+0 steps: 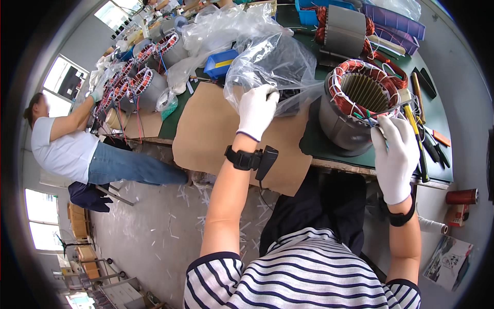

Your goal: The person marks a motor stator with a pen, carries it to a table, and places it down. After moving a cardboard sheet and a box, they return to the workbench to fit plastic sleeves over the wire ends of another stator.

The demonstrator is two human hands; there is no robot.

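Observation:
My left hand (259,110), in a white glove, has its fingers closed at the near edge of a crumpled clear plastic bag (272,62). Some dark pieces (290,102) show beneath the plastic. My gloved right hand (397,154) is at the right near side of an upright motor stator (342,126). Its fingers are bent together by the rim, close to thin leads; what they grip is too small to make out. Red-brown copper windings (355,66), laced with white cord, ring the stator's open top.
Brown cardboard (206,129) overhangs the table edge. A yellow-handled tool (411,121) and pliers (441,154) lie at right. Behind are another wound stator (345,31), purple bins (393,26) and a blue tray (220,64). A co-worker (67,134) handles several stators (146,87) at left.

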